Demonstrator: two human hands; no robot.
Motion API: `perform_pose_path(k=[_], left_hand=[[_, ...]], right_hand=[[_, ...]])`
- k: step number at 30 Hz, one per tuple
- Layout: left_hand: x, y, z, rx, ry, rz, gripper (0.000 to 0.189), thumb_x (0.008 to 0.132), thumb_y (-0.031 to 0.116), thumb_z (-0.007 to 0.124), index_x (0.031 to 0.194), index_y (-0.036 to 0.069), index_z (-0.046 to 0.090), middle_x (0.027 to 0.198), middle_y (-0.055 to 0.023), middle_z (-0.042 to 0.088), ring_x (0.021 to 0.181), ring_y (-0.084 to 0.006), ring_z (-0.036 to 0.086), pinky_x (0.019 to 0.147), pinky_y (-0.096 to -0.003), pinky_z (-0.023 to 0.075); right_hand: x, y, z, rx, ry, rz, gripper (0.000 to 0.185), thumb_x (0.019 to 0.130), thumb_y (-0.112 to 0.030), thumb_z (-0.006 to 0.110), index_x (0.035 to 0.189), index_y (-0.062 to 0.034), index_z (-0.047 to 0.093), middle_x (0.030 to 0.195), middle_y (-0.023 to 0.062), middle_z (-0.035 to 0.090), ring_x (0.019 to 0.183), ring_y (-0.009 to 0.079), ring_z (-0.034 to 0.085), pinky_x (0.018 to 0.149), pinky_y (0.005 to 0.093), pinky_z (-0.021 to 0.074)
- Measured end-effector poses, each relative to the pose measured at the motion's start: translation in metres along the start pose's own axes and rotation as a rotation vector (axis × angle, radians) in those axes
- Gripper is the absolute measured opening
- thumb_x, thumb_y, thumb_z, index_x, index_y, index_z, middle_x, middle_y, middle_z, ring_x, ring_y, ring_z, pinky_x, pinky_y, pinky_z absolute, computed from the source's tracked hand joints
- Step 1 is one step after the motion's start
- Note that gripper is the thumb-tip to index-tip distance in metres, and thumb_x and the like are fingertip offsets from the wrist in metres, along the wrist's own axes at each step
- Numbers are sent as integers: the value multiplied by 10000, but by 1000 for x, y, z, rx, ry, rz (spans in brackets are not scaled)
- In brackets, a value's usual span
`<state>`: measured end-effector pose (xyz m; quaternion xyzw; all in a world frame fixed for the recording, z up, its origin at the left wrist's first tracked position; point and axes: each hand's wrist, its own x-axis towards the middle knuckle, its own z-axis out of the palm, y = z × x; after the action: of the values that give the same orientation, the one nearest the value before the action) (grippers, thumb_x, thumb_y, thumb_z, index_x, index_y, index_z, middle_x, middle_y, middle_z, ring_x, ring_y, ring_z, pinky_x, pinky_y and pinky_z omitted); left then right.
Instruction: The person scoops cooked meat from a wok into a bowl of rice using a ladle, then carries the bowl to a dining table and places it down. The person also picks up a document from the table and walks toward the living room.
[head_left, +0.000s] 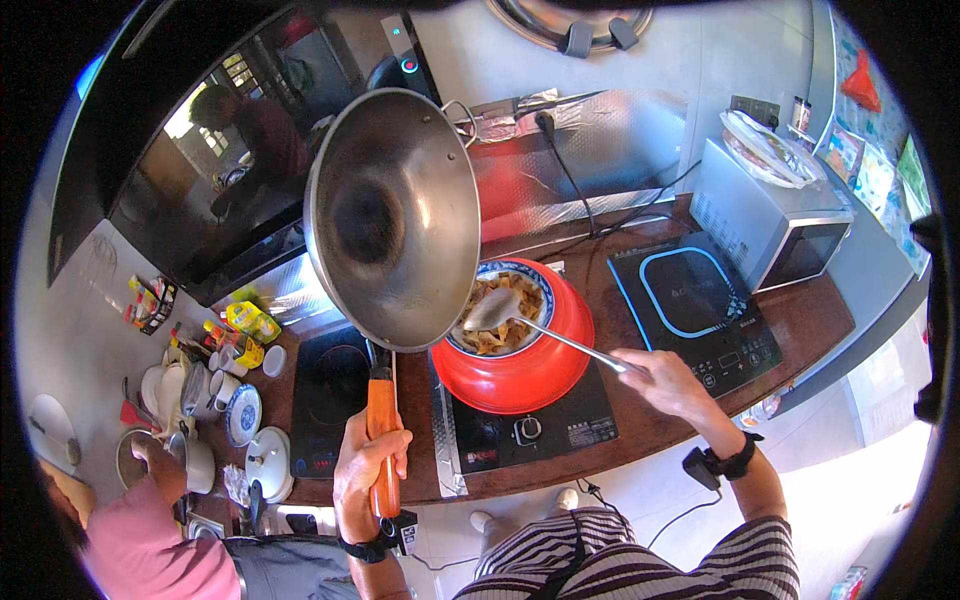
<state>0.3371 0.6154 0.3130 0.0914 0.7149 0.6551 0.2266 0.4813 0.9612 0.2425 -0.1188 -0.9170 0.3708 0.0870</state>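
Observation:
My left hand (373, 457) grips the orange wooden handle of a metal wok (405, 240), which is tilted up with its dark-stained inside facing the camera. The wok's lower edge is at a blue-and-white bowl (546, 289) of brown chopped food (495, 343). My right hand (664, 381) is closed on the long handle of a metal ladle (491, 309), whose head rests over the food. The bowl stands on a red rounded basin (517, 390), over a black induction cooktop (574, 427). The wok hides part of the bowl's left side.
At right are another induction cooktop (697, 300) and a microwave oven (765, 210). A black cooktop (330, 397), a white lidded pot (270, 461), dishes and sauce bottles stand at left. Another person in a pink shirt (154, 536) reaches into a pot at lower left. Cables (592, 217) lie behind.

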Motion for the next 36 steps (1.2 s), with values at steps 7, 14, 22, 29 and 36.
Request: perform_pose_path(k=[7, 14, 22, 29, 36], left_hand=[[-16, -7, 12, -46, 89, 8, 210, 695, 115, 634, 826, 12, 506, 556, -43, 486, 409, -135, 470, 394, -240, 386], [-49, -25, -13, -157, 40, 12, 190, 688, 103, 618, 808, 14, 501, 539, -36, 470, 374, -135, 448, 372, -239, 369], [-121, -64, -59, -576, -96, -51, 244, 698, 90, 622, 879, 18, 474, 528, -21, 395, 348, -114, 380, 319, -242, 328], [-179, -109, -78, -849, -274, -85, 242, 719, 82, 609, 899, 52, 450, 525, -4, 384, 347, -102, 350, 321, -258, 316], [-188, -130, -59, -959, -461, -161, 224, 757, 61, 558, 910, 60, 395, 531, 10, 380, 355, -90, 371, 320, -240, 325]], right_hand=[[28, 2, 26, 255, -57, 106, 281, 871, -128, 578, 1140, -51, 599, 827, 150, 644, 709, 239, 623, 666, 351, 461], [28, 1, 34, 388, -20, 168, 297, 902, -180, 547, 1169, -55, 587, 609, 52, 510, 497, 112, 498, 464, 283, 391], [9, -27, 54, 816, 49, 233, 394, 937, -210, 504, 1304, -69, 485, 599, -26, 460, 401, 32, 392, 331, 179, 295], [-16, -35, 57, 774, 23, 272, 347, 937, -218, 506, 1258, -89, 525, 582, -37, 450, 399, 37, 388, 330, 189, 295], [-92, -68, 48, 633, 309, -27, 472, 862, -124, 612, 1310, -68, 477, 792, 25, 595, 563, 63, 523, 454, 210, 446]])
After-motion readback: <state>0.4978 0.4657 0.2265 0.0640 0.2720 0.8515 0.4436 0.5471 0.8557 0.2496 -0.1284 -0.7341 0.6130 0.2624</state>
